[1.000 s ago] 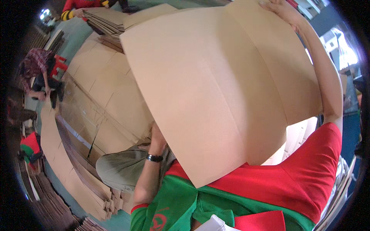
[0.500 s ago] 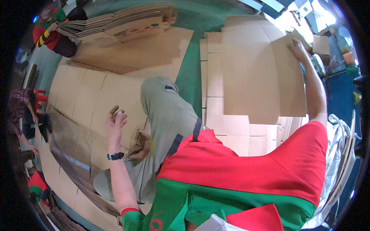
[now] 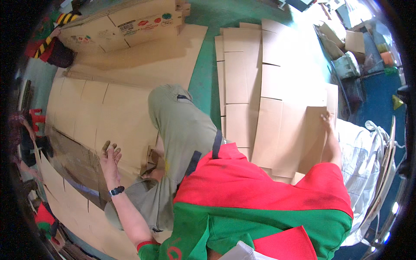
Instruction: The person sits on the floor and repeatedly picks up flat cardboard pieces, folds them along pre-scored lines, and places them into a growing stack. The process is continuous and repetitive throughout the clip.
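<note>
My left hand [image 3: 111, 161], with a dark watch [image 3: 116, 190] on the wrist, hangs above the cardboard spread at the left. Its fingers are loosely bent and apart, with nothing in them. At the right, my right hand [image 3: 328, 120] grips the right side of a flat brown cardboard sheet [image 3: 277, 134]. That sheet, with slots cut along it, lies over a stack of similar flattened cardboard [image 3: 237, 82]. Strong light washes out its far part. Part of my right hand's grip is hard to see.
Printed flattened boxes [image 3: 130, 28] stand at the far left beside a person's striped sleeve [image 3: 45, 47]. Wide cardboard [image 3: 86, 102] covers the left floor. A white sack [image 3: 357, 169] is at the right, with boxes [image 3: 354, 42] beyond. Green floor [image 3: 203, 73] shows between the stacks.
The cardboard sheet has come down from the air onto the right stack, my right hand lowering with it toward me. My left hand has shifted left and slightly nearer.
</note>
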